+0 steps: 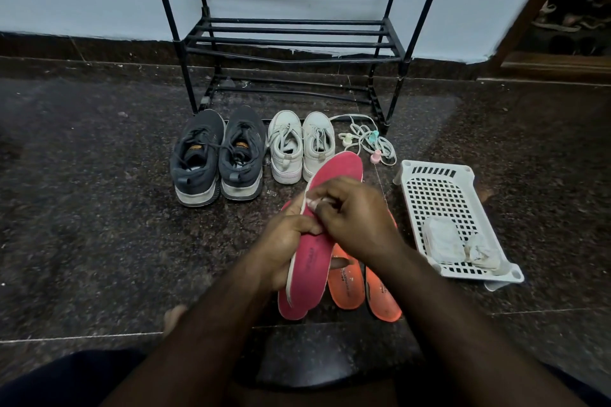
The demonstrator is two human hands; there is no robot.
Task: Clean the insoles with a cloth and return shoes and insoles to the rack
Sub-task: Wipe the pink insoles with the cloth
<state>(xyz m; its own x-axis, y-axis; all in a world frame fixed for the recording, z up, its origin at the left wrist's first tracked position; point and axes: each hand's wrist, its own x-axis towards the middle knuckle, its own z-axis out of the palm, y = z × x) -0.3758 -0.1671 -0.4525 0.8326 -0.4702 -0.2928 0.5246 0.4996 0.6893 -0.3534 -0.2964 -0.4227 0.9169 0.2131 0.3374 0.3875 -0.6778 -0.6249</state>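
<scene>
My left hand (287,243) grips a pink insole (334,170) by its lower half and holds it tilted up above the floor. My right hand (355,213) pinches a small white cloth (314,202) against the insole's middle. A second pink insole (291,306) lies on the floor under the held one. Two orange insoles (347,287) lie beside it to the right. A dark grey pair of shoes (218,155) and a white pair of shoes (301,145) stand in front of the black rack (291,43), whose shelves hold nothing.
A white perforated plastic basket (443,201) sits on the floor at the right with wadded white cloths (463,243) in it. A tangle of white cord with small pegs (368,140) lies beside the white shoes. The floor is dark speckled stone. My bare foot (173,317) shows at lower left.
</scene>
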